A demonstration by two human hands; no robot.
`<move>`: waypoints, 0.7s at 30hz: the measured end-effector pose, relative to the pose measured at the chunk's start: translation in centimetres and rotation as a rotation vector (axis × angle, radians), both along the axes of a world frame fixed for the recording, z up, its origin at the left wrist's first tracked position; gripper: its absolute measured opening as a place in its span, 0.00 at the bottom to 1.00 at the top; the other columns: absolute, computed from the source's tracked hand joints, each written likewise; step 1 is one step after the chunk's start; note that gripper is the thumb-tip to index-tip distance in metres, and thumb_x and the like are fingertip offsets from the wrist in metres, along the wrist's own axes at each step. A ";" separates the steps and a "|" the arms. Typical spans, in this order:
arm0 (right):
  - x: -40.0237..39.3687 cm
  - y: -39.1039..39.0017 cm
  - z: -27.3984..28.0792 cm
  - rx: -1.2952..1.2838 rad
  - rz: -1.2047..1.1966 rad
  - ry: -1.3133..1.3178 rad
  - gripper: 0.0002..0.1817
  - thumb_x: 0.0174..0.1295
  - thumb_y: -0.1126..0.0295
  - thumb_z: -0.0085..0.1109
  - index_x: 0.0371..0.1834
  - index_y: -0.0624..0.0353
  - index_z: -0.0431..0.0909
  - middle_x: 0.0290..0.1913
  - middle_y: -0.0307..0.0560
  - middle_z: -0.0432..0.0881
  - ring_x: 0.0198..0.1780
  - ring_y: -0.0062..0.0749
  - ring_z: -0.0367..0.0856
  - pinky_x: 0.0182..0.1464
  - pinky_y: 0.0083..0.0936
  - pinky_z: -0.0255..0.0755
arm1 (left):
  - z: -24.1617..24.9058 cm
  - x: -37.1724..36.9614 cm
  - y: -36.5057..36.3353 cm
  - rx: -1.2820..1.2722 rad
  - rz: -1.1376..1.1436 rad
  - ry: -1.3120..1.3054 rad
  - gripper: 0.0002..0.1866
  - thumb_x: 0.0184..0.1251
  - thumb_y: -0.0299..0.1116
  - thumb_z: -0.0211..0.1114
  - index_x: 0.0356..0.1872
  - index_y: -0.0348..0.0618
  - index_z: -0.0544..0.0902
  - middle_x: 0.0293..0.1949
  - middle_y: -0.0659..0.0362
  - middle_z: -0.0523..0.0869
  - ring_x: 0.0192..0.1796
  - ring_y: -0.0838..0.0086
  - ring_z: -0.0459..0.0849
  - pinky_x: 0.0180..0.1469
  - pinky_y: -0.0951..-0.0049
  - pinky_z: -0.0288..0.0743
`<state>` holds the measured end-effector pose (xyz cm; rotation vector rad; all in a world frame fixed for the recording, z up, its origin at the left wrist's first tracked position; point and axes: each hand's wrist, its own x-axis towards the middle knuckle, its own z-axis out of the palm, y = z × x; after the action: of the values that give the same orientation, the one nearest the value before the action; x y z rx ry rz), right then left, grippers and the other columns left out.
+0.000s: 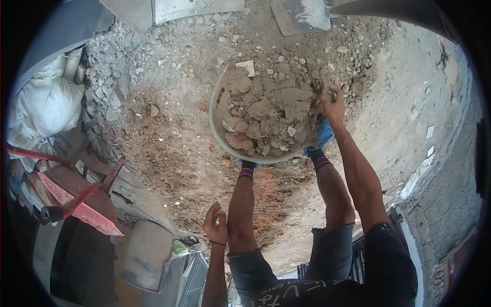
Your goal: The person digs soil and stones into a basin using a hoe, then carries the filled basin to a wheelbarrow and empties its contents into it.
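A pale round basin [217, 130] heaped with damp soil clods [276, 110] and stone bits stands on the ground before my feet. A slot-like handle opening shows in its left wall. My right hand [331, 100] reaches to the basin's right side, beside the heap. Its fingers are bent and apart, dusty like the soil behind them. My left hand [216, 223] hangs loosely by my left knee, away from the basin, with curled fingers apart and nothing in them. A dark band circles that wrist.
A shovel blade [302, 16] lies at the top of the view. White sacks [51, 97] and a red-framed metal tool or cart [84, 199] are at the left. Rubble [120, 66] covers the ground. My blue shoe [325, 131] stands close to the basin.
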<state>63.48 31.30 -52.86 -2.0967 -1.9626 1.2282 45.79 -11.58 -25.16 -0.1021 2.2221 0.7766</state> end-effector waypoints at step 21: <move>8.0 -6.2 -10.5 -0.818 -0.217 0.058 0.24 0.62 0.64 0.50 0.62 0.60 0.70 0.49 0.48 0.78 0.51 0.34 0.74 0.53 0.32 0.69 | -32.3 -20.5 21.5 -0.446 -0.697 0.042 0.29 0.51 0.36 0.65 0.55 0.31 0.75 0.51 0.38 0.81 0.51 0.50 0.83 0.55 0.62 0.75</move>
<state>71.45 25.12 -63.35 -2.4230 -1.2493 2.2614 25.29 9.94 -57.44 0.4537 2.2108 -0.0975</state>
